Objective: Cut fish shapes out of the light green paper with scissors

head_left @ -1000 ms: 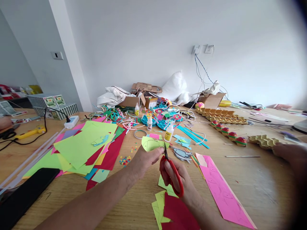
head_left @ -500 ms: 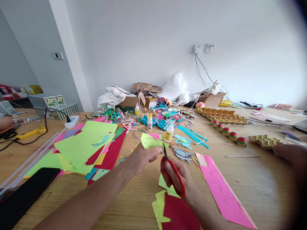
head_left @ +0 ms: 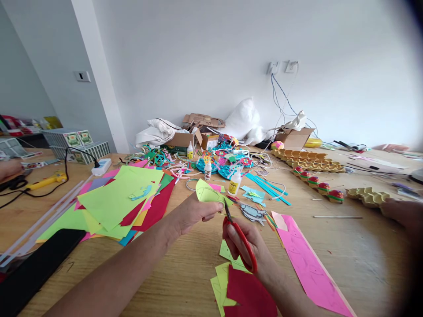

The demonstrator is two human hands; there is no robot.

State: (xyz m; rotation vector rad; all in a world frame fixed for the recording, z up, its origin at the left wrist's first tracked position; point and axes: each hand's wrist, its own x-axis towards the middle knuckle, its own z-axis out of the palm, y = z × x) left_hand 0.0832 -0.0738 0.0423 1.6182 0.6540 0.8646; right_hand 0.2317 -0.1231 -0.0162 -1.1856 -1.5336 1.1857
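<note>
My left hand (head_left: 198, 210) pinches a yellow-green piece of paper (head_left: 205, 193) that bears pencil lines. In my right hand (head_left: 246, 242) is a pair of red-handled scissors (head_left: 243, 241), fingers in the loops, the blades pointing up at the paper's right edge. Whether the blades are touching the paper I cannot tell. Beneath the scissors lie drawn-on green paper pieces (head_left: 228, 251) and a dark red sheet (head_left: 247, 290). A blue-grey paper fish (head_left: 253, 213) rests just beyond my right hand.
Coloured sheets (head_left: 115, 198) are piled at left beside a black phone-like slab (head_left: 42, 264). Glue bottles (head_left: 234, 182) stand ahead. A pink strip (head_left: 310, 264) with drawings lies right. Another person's hand (head_left: 399, 213) is near an egg carton (head_left: 366, 196); a second person's hand (head_left: 9, 168) shows far left.
The view has shifted slightly, moving the scene a little to the right. The scissor blades look a little closer together; both hands keep their hold on the paper and scissors.
</note>
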